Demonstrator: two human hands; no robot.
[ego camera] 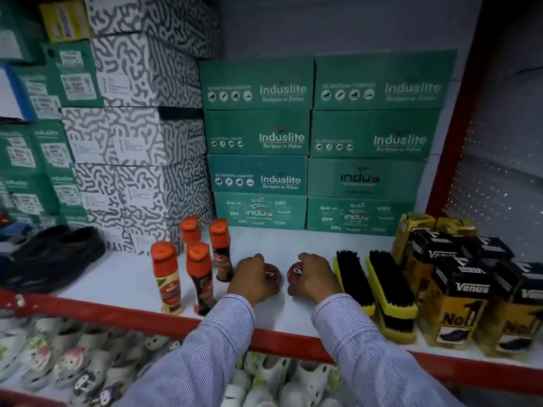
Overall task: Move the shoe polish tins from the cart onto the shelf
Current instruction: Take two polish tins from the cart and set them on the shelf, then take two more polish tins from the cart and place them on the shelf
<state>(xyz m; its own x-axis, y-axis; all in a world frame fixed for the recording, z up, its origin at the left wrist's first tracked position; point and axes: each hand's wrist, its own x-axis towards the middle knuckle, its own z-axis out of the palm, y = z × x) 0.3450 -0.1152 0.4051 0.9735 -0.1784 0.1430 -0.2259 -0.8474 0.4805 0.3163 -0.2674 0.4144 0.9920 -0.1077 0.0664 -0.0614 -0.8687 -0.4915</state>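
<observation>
Two round dark-red shoe polish tins rest side by side on the white shelf point(123, 277) with a red front edge. My left hand point(249, 279) is closed over the left tin point(271, 274), covering most of its lid. My right hand point(316, 277) grips the right tin point(295, 273), whose white lettering shows partly. A small gap separates the tins. Both forearms in striped sleeves reach over the shelf edge. The cart is out of view.
Several orange-capped polish bottles point(199, 274) stand just left of my left hand. Yellow-backed brushes point(382, 283) and black-and-yellow Venus boxes point(458, 298) crowd the right. Green shoe boxes point(258, 177) line the back, a black shoe point(55, 254) lies far left, white clogs point(264, 383) below.
</observation>
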